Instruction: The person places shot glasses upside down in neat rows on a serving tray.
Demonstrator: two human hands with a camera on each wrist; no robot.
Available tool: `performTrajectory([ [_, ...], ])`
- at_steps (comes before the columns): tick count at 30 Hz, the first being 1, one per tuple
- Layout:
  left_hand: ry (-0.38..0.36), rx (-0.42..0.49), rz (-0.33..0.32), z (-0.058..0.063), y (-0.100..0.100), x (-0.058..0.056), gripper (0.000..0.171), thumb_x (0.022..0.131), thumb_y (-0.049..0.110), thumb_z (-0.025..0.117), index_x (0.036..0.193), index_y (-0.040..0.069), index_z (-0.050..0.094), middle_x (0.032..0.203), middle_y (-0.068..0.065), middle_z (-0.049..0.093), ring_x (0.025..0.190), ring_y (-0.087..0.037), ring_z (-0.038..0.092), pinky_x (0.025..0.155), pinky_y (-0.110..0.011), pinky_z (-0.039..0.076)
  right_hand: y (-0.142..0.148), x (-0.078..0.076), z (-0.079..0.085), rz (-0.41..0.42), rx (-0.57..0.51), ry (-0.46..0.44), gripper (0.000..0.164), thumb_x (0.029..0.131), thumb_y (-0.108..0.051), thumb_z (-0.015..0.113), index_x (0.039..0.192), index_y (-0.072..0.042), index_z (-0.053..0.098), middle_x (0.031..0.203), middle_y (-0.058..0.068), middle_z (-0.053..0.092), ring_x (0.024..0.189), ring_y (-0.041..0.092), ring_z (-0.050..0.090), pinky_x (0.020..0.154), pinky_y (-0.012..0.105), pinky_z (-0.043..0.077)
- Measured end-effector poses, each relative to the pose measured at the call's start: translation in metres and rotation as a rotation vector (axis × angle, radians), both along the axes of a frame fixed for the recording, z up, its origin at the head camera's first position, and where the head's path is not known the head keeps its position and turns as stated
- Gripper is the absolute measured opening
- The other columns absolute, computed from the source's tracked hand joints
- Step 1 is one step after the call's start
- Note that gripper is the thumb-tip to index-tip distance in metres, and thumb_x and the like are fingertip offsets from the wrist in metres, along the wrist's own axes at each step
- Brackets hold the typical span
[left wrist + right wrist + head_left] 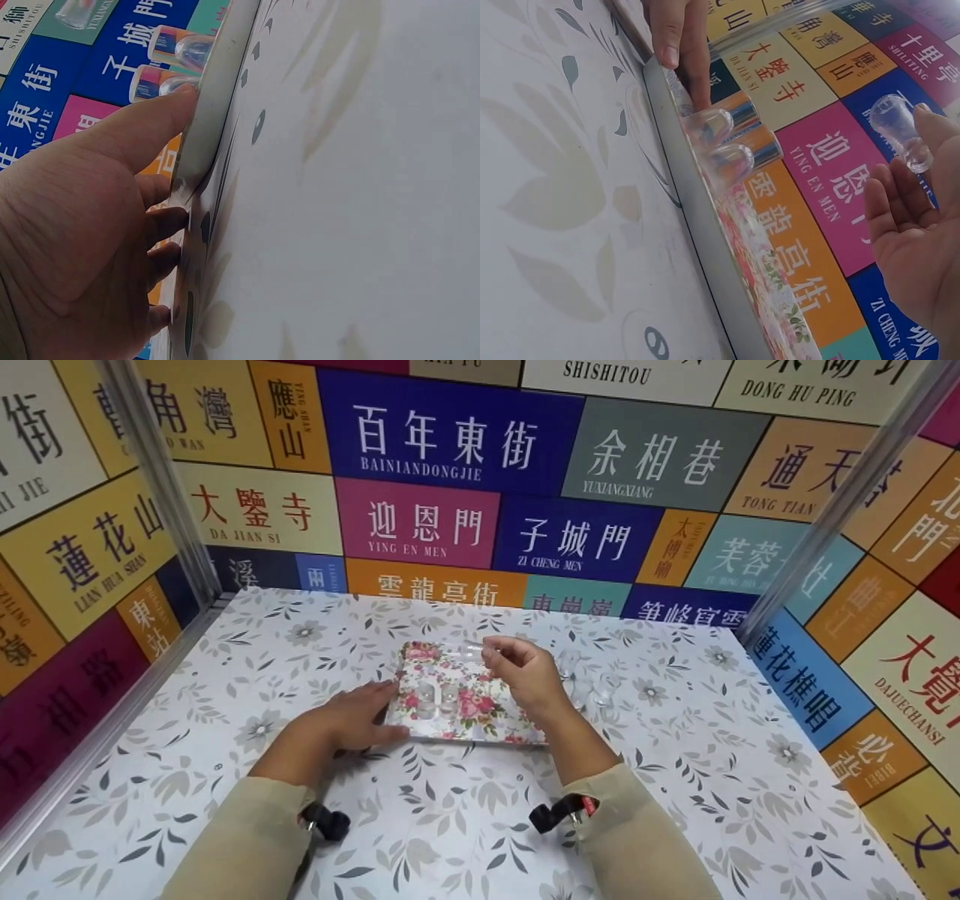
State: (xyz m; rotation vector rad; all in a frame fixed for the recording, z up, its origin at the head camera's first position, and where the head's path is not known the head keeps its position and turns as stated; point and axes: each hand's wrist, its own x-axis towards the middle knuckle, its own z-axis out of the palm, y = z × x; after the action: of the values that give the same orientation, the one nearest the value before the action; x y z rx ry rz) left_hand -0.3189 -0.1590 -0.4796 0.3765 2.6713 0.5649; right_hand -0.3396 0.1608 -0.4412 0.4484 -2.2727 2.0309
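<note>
A flat board with a rose print (480, 724) lies on the patterned table cover. My left hand (349, 718) rests at its left end, the thumb at the near edge and the other fingers spread along the side. Two small clear shot glasses (426, 699) stand side by side on the board's left half; their rounded, thick-bottomed shapes show in the right wrist view. Above the board's far part, my right hand (529, 671) pinches another clear shot glass (898, 131) between thumb and fingertips. That glass is tilted on its side and held clear of the board.
Several more clear glasses (600, 686) stand in a group right of the board, partly behind my right hand. Printed sign-covered walls (420, 521) with metal corner posts (169, 487) enclose the table at the back and both sides.
</note>
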Motion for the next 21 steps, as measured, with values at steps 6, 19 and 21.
performTrajectory([
  [6,-0.012,-0.005,0.018,-0.001,0.001,0.0,0.106,0.092,0.081,0.061,0.174,0.033,0.013,0.183,-0.007,0.011,0.169,-0.041,0.01,0.134,-0.069,0.013,0.0,0.001,-0.002,-0.01,0.004,-0.013,0.035,0.099,-0.033,0.08,0.128,-0.015,0.077,0.111,0.003,0.074,0.1,0.017,0.068,0.088,0.03,0.064],
  [19,0.017,-0.003,-0.009,0.001,0.0,0.002,0.105,0.094,0.078,0.06,0.174,0.029,0.013,0.183,-0.008,0.013,0.168,-0.042,0.011,0.134,-0.071,0.013,-0.001,-0.005,-0.012,-0.006,0.161,-0.102,0.038,0.094,-0.014,0.084,0.131,-0.015,0.077,0.12,0.006,0.076,0.107,0.018,0.067,0.086,0.022,0.06],
  [21,0.017,-0.003,-0.008,0.001,0.0,0.002,0.104,0.095,0.078,0.06,0.174,0.029,0.013,0.183,-0.008,0.013,0.168,-0.042,0.011,0.134,-0.07,0.013,-0.001,-0.005,-0.015,0.0,0.2,-0.119,0.036,0.093,-0.012,0.084,0.129,-0.016,0.079,0.12,0.006,0.077,0.106,0.018,0.067,0.084,0.022,0.059],
])
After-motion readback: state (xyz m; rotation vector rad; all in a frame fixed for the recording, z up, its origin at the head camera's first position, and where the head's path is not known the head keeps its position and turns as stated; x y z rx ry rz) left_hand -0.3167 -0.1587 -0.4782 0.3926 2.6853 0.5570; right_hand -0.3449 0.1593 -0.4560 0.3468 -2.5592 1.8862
